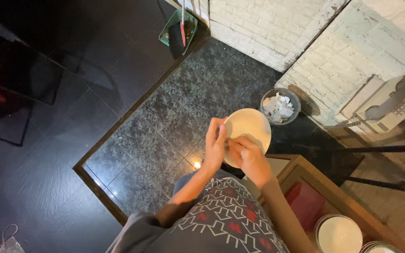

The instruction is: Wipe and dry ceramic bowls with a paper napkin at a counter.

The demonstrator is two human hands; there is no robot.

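Observation:
A round cream plate (pixel 249 126) is held up in front of me over the dark tiled floor. My left hand (pixel 215 146) grips its left edge with the fingers curled round the rim. On the plate's lower face rests my right hand (pixel 248 157), fingers bent against it; whether it holds a cloth I cannot tell.
A small waste bin (pixel 296 99) full of crumpled white paper stands by the white brick wall. A wooden counter (pixel 348 201) at lower right holds stacked white plates (pixel 338 233). A beige corded phone (pixel 390 105) sits at right. A green dustpan (pixel 176 28) leans at the top.

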